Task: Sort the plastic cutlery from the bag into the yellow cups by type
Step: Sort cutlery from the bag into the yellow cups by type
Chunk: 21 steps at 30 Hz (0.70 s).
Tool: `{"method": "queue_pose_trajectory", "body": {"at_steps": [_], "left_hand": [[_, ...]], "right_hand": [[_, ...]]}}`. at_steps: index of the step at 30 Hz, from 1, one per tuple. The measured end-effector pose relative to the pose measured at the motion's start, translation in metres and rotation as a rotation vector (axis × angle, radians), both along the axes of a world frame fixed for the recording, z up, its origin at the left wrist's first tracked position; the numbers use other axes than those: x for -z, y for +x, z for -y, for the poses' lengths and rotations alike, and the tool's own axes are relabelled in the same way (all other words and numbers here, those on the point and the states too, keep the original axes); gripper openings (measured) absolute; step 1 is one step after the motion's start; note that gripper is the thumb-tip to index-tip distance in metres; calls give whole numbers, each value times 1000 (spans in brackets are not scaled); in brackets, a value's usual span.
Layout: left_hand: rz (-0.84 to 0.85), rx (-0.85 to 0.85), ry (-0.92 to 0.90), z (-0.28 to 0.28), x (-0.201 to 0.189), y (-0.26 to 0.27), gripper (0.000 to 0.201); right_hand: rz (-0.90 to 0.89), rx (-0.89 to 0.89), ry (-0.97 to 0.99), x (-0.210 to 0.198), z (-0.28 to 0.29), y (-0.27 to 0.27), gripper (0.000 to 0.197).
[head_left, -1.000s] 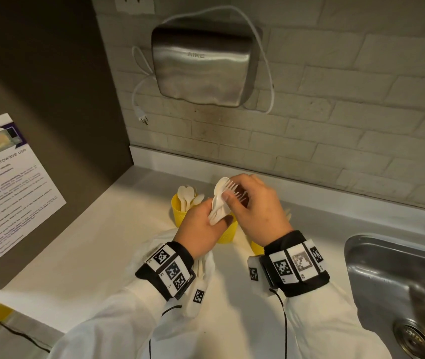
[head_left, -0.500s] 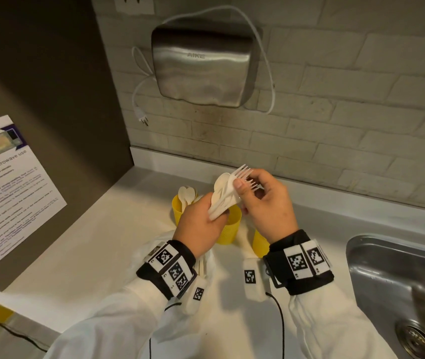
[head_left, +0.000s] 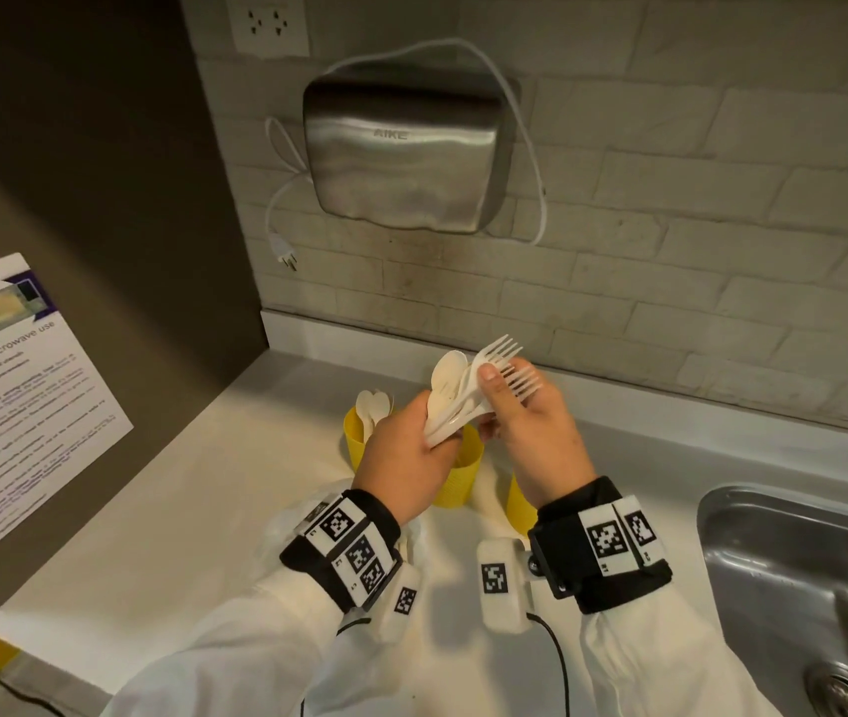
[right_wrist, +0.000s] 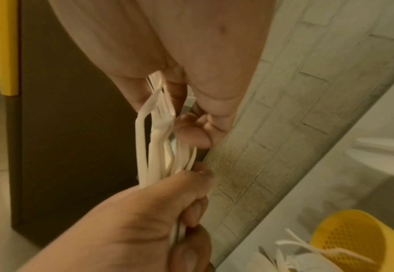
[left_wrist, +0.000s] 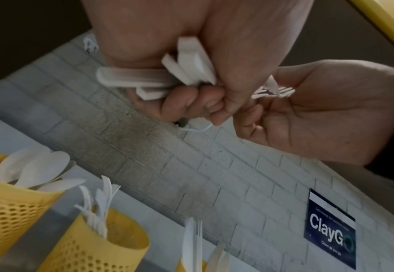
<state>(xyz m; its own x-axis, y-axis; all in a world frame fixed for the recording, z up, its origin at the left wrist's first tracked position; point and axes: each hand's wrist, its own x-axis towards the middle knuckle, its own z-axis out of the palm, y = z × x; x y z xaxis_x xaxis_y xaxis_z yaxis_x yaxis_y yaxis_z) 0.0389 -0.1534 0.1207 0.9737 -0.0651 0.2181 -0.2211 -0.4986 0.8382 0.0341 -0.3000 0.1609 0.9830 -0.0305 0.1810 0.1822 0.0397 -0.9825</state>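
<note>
My left hand (head_left: 424, 437) grips a bundle of white plastic cutlery (head_left: 450, 395) by the handles, spoon bowls and fork heads pointing up. My right hand (head_left: 497, 393) pinches the forks (head_left: 512, 372) at their heads, thumb in front, fanned to the right of the spoons. The wrist views show the same grip: handles (left_wrist: 167, 77) in my left fist, fork necks (right_wrist: 160, 117) between my right fingers. Below stand three yellow perforated cups: one with spoons (left_wrist: 9, 208), one with forks (left_wrist: 102, 248), one with knives (left_wrist: 191, 265). In the head view my hands partly hide the cups (head_left: 458, 473).
A white plastic bag (head_left: 318, 514) lies on the pale counter (head_left: 179, 499) under my wrists. A steel sink (head_left: 794, 571) is at the right. A hand dryer (head_left: 401, 152) hangs on the brick wall, and a dark panel with a notice (head_left: 13, 395) stands at the left.
Both hands have risen slightly above the cups. My right thumb and fingers have drawn the fork heads up and to the right, away from the spoons in the bundle.
</note>
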Motion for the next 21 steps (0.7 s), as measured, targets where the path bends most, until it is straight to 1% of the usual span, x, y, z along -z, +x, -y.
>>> {"method": "queue_pose_trajectory", "body": {"at_steps": [2, 4, 5, 7, 10, 12, 15, 18, 21], "left_hand": [[24, 1, 36, 1, 0, 0, 23], [31, 2, 61, 2, 1, 0, 22], [26, 4, 65, 2, 1, -1, 23], [11, 3, 58, 1, 2, 0, 25], [14, -3, 51, 0, 4, -1, 28], [18, -2, 50, -2, 5, -1, 29], [17, 16, 52, -2, 5, -2, 32], [14, 38, 50, 0, 5, -5, 35], [10, 59, 82, 2, 7, -6, 33]], "right_hand": [[-32, -29, 6, 1, -2, 0, 24], [-29, 3, 40, 3, -4, 1, 22], [-27, 32, 97, 4, -5, 1, 20], [-30, 56, 276, 2, -4, 2, 21], [-48, -20, 531, -4, 0, 2, 23], [-83, -71, 640, -7, 3, 1, 20], [-115, -67, 715, -7, 6, 1, 20], [-127, -18, 745, -4, 7, 2, 21], [-129, 34, 805, -1, 8, 5, 20]]}}
